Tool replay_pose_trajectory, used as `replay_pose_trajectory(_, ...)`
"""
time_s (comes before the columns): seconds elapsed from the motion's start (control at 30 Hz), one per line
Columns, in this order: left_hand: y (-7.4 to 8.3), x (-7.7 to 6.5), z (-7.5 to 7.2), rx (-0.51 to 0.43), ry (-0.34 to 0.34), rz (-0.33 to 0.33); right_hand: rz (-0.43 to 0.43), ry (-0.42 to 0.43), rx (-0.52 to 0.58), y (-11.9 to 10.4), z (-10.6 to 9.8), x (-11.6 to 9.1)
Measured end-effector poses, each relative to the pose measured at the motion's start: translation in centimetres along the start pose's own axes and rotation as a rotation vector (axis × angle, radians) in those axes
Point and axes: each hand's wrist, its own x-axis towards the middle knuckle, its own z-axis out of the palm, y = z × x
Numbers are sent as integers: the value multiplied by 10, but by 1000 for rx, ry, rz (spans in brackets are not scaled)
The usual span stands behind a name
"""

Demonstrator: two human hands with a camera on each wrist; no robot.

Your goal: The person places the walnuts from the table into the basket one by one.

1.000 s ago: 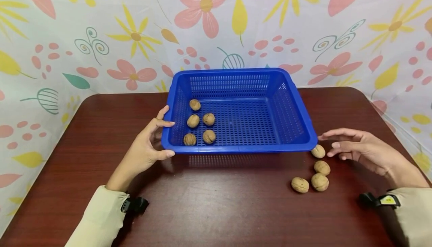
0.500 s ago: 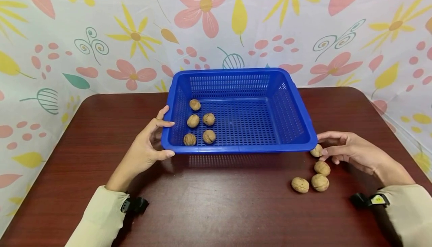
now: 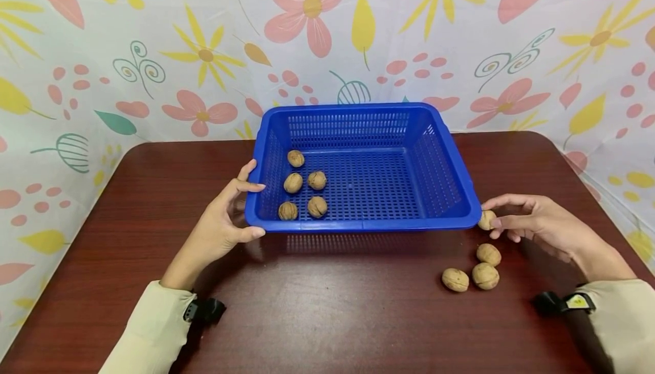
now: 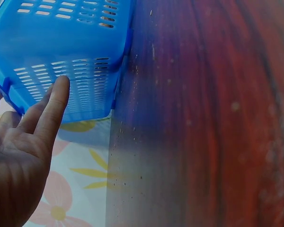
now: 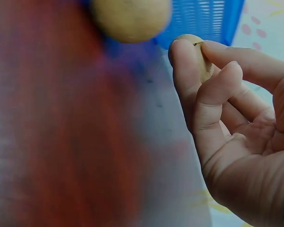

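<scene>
A blue perforated plastic basket (image 3: pixel 363 225) stands on the table, several walnuts (image 3: pixel 317 207) lying in its left part. At its left end my left hand (image 3: pixel 222 215) holds the rim, thumb at the front corner and a fingertip over the edge. The left wrist view shows the left hand's fingers (image 4: pixel 54 111) along the basket's slotted outer side (image 4: pixel 85 75). Just off the basket's front right corner, my right hand (image 3: pixel 552 229) pinches a walnut (image 3: pixel 486 220) between thumb and fingers. That walnut (image 5: pixel 206 68) is partly hidden by the fingers in the right wrist view.
Three more walnuts lie on the dark reddish-brown table (image 3: pixel 327 317) in front of the right hand: one farther back (image 3: pixel 488 254), one just below it (image 3: pixel 485 276), one to the left (image 3: pixel 455 280). A flower-patterned cloth (image 3: pixel 204 78) hangs behind the table.
My right hand has moved in to the walnut by the basket corner, taken hold of it and shifted it slightly back and right. The left hand and basket stay put.
</scene>
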Motion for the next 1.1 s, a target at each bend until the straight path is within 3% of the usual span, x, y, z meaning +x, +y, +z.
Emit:
replay_pose_trajectory(0.27,2,1,0,-2,0,-13,-142,83,160,-26,-13,1)
replay_pose_trajectory(0.37,2,0,0,-2,0,-13,-202,58,243,-44,-16,9)
replay_pose_trajectory(0.5,1,0,0,-4,-2,-10,-240,20,273,-78,-13,26)
replay_pose_trajectory(0.83,1,0,1,-2,1,-20,-239,-78,261,-159,34,82)
replay_pose_trajectory(1.1,2,-1,0,5,8,-24,-227,-145,284,-181,72,135)
